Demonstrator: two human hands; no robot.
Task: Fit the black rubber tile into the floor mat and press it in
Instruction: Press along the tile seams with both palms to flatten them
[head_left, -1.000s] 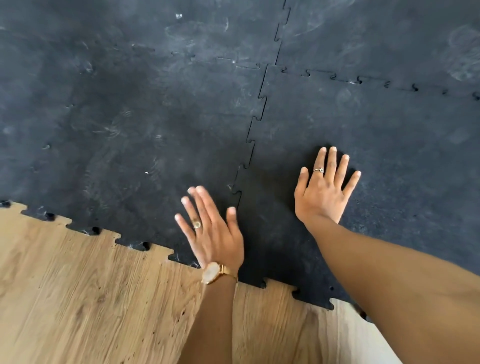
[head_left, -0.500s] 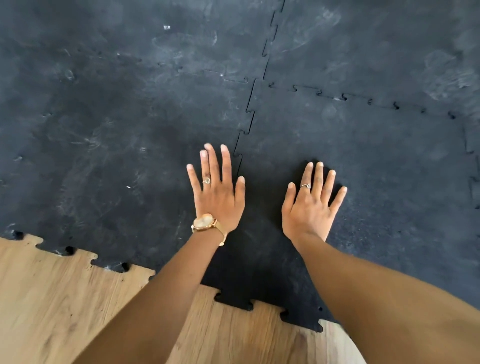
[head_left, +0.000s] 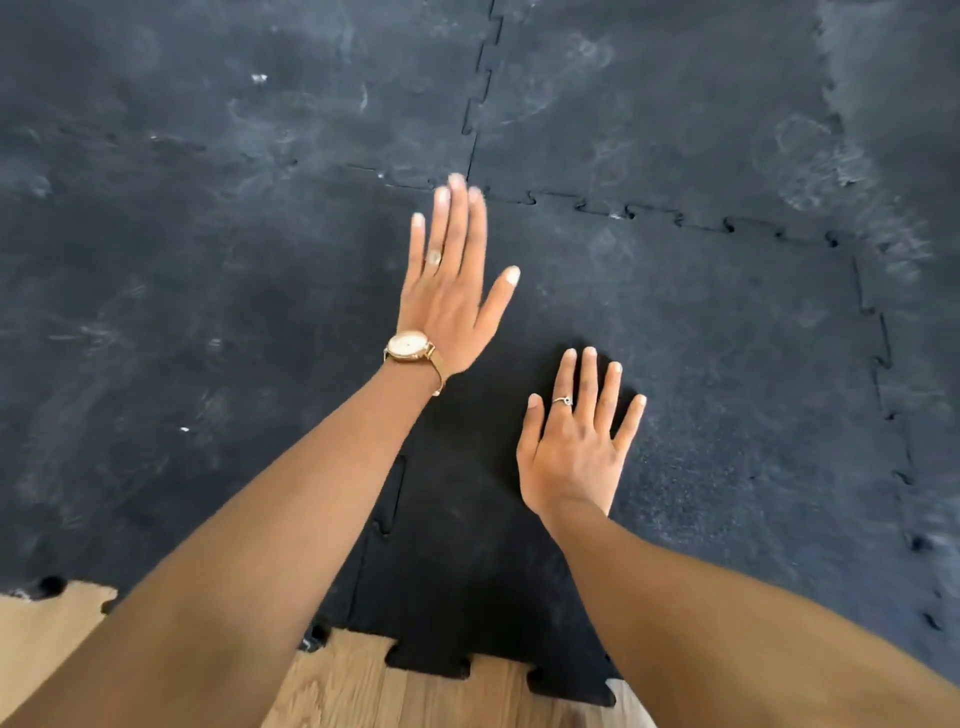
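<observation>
Two bare hands out over black rubber, nothing held in either.

Right hand (head_left: 571, 447): flat on the black rubber tile (head_left: 717, 364), palm down, fingers a little apart. Most likely there to pin the tile so it cannot slide while its edges go in.

Left hand (head_left: 447, 291): reaching further away, over the wiggly join on the tile's left side. Four fingers close together, thumb sticking out to the side. Blurry, so cannot tell if touching the rubber or just above it. Probably there to push the teeth of the join down, near the corner where the pieces meet.

Tile: lying in the near part of the floor mat (head_left: 208, 270), level with the pieces around it. Left, far and right edges hooked into the neighbours. Near edge free, with its teeth poking out over the wooden floor (head_left: 363, 691). Looks almost in, with small dark gaps along the far join (head_left: 675, 218) and the right join (head_left: 883, 358). More pressing needed there, by the look of it.

Counting:
- Hands: two.
- Rings: two, one ring (head_left: 434, 256) on the left hand and one ring (head_left: 563, 400) on the right.
- Watch (head_left: 410, 347): one, gold, on the left wrist.
- Mat pieces meeting at the corner by the left fingertips: four, counting the tile. More off to the right.
- Tools: none.
</observation>
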